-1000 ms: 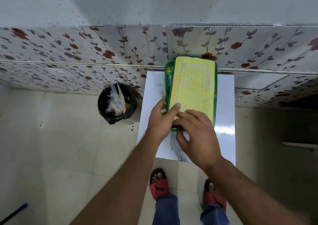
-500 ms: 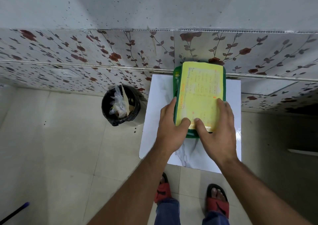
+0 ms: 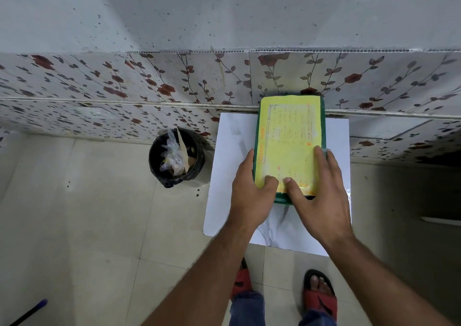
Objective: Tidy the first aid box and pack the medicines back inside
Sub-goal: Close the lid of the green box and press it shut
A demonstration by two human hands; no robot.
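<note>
left hand (image 3: 252, 196) and right hand (image 3: 319, 196) spread flat, thumbs on yellow lid, gripping nothing | a second ago bunched at near-left corner, now bracketing both sides: likely pressing box shut, packing nearly done | first aid box (image 3: 290, 146) between hands on white table (image 3: 232, 151), back against wall

A single head-worn camera gives the only view, so no second view overlaps it. It looks steeply down and forward from above a standing person, with wide-angle bending at the edges. Both forearms reach up from the bottom edge toward the white worktop (image 3: 232, 151), which sits right of centre at arm's length. The far wall (image 3: 174, 14) fills the upper part of the frame. The tiled floor (image 3: 87, 226) spreads to the left, and the person's sandalled feet (image 3: 319, 298) show directly below the lens.
</note>
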